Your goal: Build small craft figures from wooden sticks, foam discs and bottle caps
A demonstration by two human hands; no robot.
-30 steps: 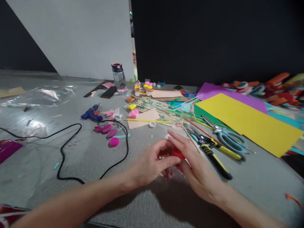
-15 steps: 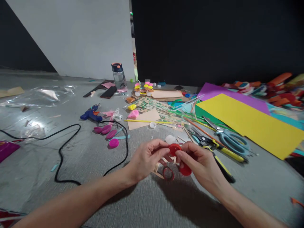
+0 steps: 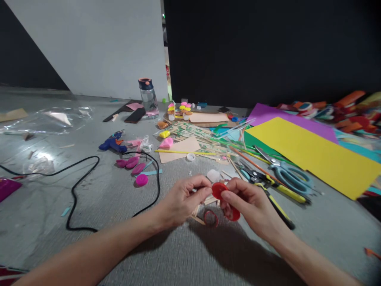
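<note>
Pinched between the thumb and fingers of my right hand (image 3: 248,204) is a red disc (image 3: 219,190). A second red round piece (image 3: 235,214) shows below it, against the same hand's lower fingers. My left hand (image 3: 186,200) is closed, its thumb and fingertips together at the left edge of the upper disc; whether they grip it or something small is hidden. Beneath the hands lie a dark red ring (image 3: 211,218) and short wooden sticks (image 3: 198,219). A whitish translucent piece (image 3: 213,175) lies just beyond my fingers.
Blue-handled scissors (image 3: 293,176) and yellow-handled pliers (image 3: 278,208) lie right, before yellow paper (image 3: 315,155). A black cord (image 3: 73,198) curves left, near a blue glue gun (image 3: 113,143) and magenta clay pieces (image 3: 132,162). A water bottle (image 3: 149,99) stands behind.
My left fingertips have shifted slightly left, toward the disc's edge, and more of the upper red disc shows. The lower red piece has moved slightly with my right fingers.
</note>
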